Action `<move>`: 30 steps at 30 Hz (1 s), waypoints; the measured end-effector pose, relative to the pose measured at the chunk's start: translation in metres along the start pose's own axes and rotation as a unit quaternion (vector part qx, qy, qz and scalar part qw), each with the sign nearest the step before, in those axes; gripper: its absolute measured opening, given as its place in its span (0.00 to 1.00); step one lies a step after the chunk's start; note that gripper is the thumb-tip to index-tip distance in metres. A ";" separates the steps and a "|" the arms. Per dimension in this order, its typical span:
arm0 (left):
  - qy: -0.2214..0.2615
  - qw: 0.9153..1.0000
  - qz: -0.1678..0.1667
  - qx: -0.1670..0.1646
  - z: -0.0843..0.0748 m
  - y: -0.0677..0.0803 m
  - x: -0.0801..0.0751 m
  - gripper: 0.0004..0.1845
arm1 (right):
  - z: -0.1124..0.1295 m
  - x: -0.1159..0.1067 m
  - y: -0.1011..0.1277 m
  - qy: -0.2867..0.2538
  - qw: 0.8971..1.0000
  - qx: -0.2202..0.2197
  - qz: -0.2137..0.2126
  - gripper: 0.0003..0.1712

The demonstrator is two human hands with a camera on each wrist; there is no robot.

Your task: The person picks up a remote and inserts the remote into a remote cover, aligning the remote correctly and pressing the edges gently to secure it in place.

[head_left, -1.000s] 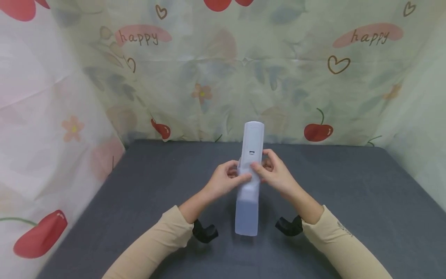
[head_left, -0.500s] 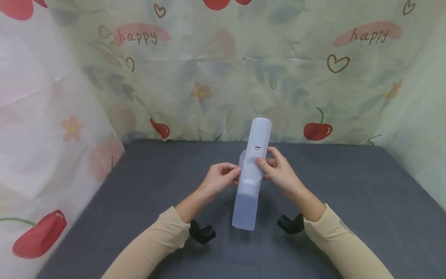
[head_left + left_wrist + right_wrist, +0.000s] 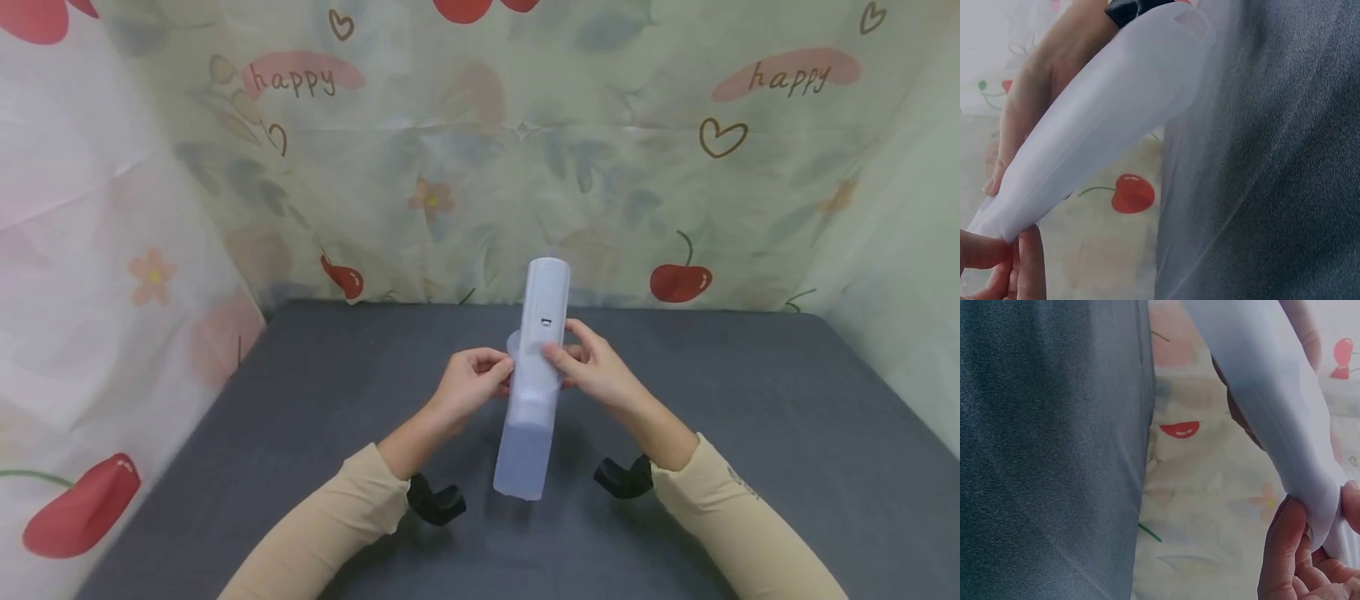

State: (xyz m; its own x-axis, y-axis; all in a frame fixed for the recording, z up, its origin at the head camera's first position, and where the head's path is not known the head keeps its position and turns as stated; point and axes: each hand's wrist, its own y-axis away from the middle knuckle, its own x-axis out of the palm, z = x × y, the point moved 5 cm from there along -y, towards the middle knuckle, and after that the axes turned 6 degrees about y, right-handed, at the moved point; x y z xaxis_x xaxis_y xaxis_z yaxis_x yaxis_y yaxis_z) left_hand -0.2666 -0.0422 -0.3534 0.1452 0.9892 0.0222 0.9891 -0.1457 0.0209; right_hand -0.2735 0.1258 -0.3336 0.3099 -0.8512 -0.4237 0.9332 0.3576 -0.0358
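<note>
A long white device [image 3: 545, 304] with a small dark port on its face stands tilted over the table, in the middle of the head view. Its lower part runs into a translucent whitish plastic sleeve [image 3: 522, 458], which also shows as a pale edge left of the device. My right hand [image 3: 600, 375] grips the device from the right, thumb on its face, the other fingers mostly behind. At the left side, my left hand [image 3: 472, 383] pinches the sleeve's edge between thumb and fingers. The left wrist view shows this pinched fold [image 3: 1009, 232] close up.
A dark grey cloth [image 3: 337, 375] covers the table below my hands. Printed curtains [image 3: 480, 167] with cherries and flowers hang behind it and at both sides. Black wrist mounts [image 3: 437, 502] stick out under both sleeves.
My left thumb has slid off the device's face to its left edge, where the fingers now pinch. The device swung right, then back left, staying in my right hand.
</note>
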 end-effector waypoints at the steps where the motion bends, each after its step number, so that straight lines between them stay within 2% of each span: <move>1: -0.001 1.000 -0.002 -0.001 0.000 0.000 0.000 0.10 | 0.000 0.000 0.000 0.000 1.000 -0.001 0.004 0.30; 11: 0.003 1.000 -0.001 -0.008 0.001 -0.001 0.001 0.11 | 0.000 0.002 0.000 -0.001 1.000 -0.007 0.026 0.31; 17: -0.007 0.999 0.025 -0.028 -0.005 0.001 0.002 0.14 | -0.004 0.003 0.001 -0.023 1.000 -0.008 -0.004 0.29; 21: -0.034 0.997 0.050 -0.043 -0.006 0.003 0.005 0.18 | -0.007 0.006 0.001 -0.027 0.999 -0.011 -0.023 0.27; 24: -0.069 0.995 0.060 -0.038 -0.004 0.003 0.006 0.20 | -0.007 0.009 0.001 -0.019 0.999 -0.019 -0.025 0.28; 26: -0.086 0.994 0.055 -0.030 -0.002 0.003 0.006 0.19 | -0.006 0.011 0.001 -0.018 0.999 -0.023 -0.027 0.30; 30: -0.077 0.996 0.034 -0.010 -0.004 0.001 0.003 0.17 | -0.004 0.010 0.002 -0.023 0.999 -0.017 -0.037 0.33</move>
State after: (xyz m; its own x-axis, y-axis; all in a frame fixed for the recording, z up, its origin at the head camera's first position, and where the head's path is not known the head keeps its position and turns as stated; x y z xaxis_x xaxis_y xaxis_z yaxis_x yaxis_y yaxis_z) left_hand -0.2653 -0.0392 -0.3494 0.2160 0.9678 -0.1290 0.9763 -0.2120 0.0441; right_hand -0.2689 0.1195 -0.3411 0.2497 -0.8923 -0.3762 0.9473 0.3056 -0.0963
